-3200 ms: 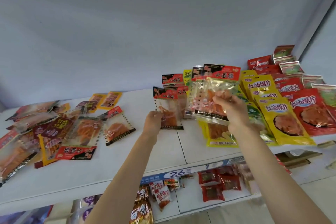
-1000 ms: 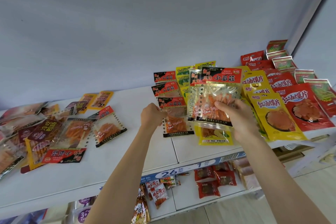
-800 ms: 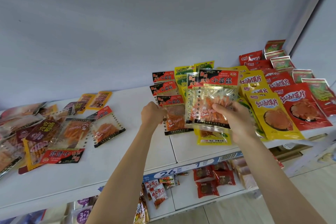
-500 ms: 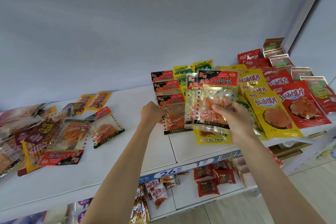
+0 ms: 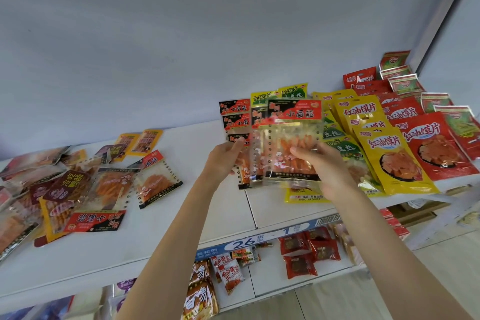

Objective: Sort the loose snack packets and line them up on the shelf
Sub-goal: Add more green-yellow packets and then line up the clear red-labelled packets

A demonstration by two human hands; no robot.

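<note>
The right hand [image 5: 322,163] grips a stack of clear red-topped packets [image 5: 291,143] above the shelf [image 5: 181,221], its thumb across the front and its fingers hidden behind. The left hand [image 5: 223,161] pinches the stack's left edge, covering the row of matching packets [image 5: 235,114] behind it. The loose pile [image 5: 78,184] at far left is cut off by the frame and blurred.

We read 小面筋 on the red-and-black header of the clear packet [image 5: 293,143] held up over the shelf [image 5: 181,215], and again on the headers [image 5: 235,108] behind it. The yellow-green packets [image 5: 292,91] near the shelf's back edge say TuDouSi. The yellow bags [image 5: 384,153] and the red bags [image 5: 436,148] towards the right end both say 红油馍片. A yellow packet [image 5: 306,196] near the front edge reads TIANQINFOODS. The front-edge label strip [image 5: 249,241] shows 26.
</note>
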